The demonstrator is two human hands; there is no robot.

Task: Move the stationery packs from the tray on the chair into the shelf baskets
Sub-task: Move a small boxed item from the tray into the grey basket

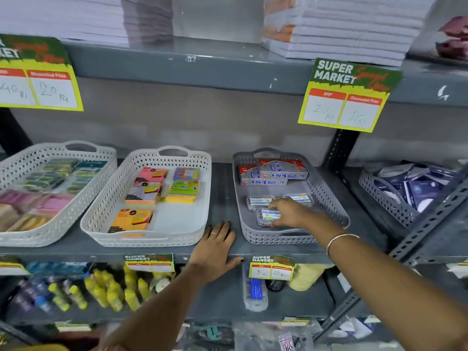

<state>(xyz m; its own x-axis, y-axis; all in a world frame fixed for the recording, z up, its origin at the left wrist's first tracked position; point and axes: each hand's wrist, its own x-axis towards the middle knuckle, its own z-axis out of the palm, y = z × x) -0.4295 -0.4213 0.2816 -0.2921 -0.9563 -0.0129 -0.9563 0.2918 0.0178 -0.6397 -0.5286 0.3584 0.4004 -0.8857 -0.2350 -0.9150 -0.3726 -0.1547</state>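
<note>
A grey shelf basket (331,198) holds red and silver boxes (273,172) at its back and three small clear packs with blue and white labels. My right hand (288,212) reaches into this basket, its fingers closed on the nearest clear pack (268,216). Two other clear packs (259,201) (298,198) lie just behind it. My left hand (217,249) rests flat and open on the shelf edge between the grey basket and a white basket (106,211) of sticky-note packs. The tray and the chair are out of view.
Another white basket (98,158) with colourful packs stands at far left, and a grey basket (387,201) of dark packs at right. Price signs (347,97) hang from the upper shelf. Yellow bottles (111,290) fill the lower shelf. A slanted metal strut (415,236) crosses at right.
</note>
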